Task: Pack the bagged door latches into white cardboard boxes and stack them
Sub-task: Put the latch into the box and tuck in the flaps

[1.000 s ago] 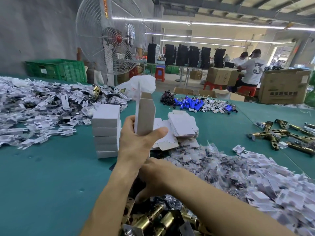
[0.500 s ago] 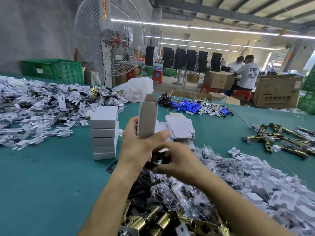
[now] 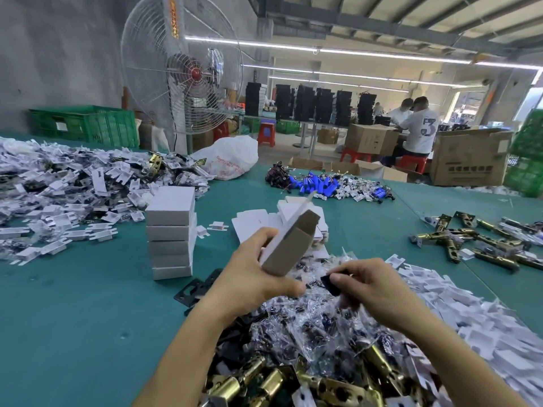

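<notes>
The left hand (image 3: 249,277) and the right hand (image 3: 373,289) were bare. The left forearm (image 3: 188,348) and the right forearm (image 3: 440,356) were bare too, slim and smooth, uncovered from the wrists to the lower edge of the view. The right thumbnail (image 3: 335,278) was short and plain.

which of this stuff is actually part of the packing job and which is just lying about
In the job: open white box in the left hand; dark bagged part pinched by the right hand; stack of closed boxes; flat box blanks.
Lying about: fan; blue cells; green crate; white plastic sack.
</notes>
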Demonstrator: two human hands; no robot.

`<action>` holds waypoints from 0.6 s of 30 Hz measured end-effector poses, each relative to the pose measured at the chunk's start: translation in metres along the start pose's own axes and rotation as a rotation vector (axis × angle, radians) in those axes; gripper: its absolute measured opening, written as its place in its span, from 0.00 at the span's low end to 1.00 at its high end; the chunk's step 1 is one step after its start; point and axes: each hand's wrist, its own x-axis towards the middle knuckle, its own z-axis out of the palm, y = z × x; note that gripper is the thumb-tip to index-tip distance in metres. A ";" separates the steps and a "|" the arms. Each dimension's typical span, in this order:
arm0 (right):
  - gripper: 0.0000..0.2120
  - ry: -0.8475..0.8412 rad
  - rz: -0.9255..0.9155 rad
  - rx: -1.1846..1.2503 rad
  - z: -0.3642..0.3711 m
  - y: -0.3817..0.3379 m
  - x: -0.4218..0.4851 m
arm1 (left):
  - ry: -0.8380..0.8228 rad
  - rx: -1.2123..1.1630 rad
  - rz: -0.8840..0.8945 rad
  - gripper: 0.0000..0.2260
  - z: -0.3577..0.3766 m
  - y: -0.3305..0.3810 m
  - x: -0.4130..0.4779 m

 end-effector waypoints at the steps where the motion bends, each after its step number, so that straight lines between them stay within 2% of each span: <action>1: 0.06 0.062 -0.028 -0.077 -0.004 -0.002 -0.001 | -0.010 0.033 -0.001 0.29 -0.002 -0.001 0.000; 3: 0.04 0.199 -0.102 -0.110 -0.016 -0.013 -0.005 | -0.011 0.083 -0.001 0.30 -0.006 -0.003 -0.001; 5: 0.08 0.267 -0.194 -0.002 -0.029 -0.029 -0.011 | -0.008 0.107 0.015 0.31 -0.008 -0.002 -0.001; 9: 0.13 0.220 -0.423 0.221 -0.050 -0.066 -0.023 | -0.053 0.124 0.043 0.33 -0.007 0.001 -0.002; 15: 0.16 0.149 -0.601 -0.189 -0.047 -0.087 -0.020 | -0.122 0.072 -0.001 0.33 -0.004 0.001 -0.003; 18: 0.13 0.190 -0.682 -0.243 -0.040 -0.089 -0.015 | -0.160 0.042 -0.009 0.37 -0.004 0.000 -0.002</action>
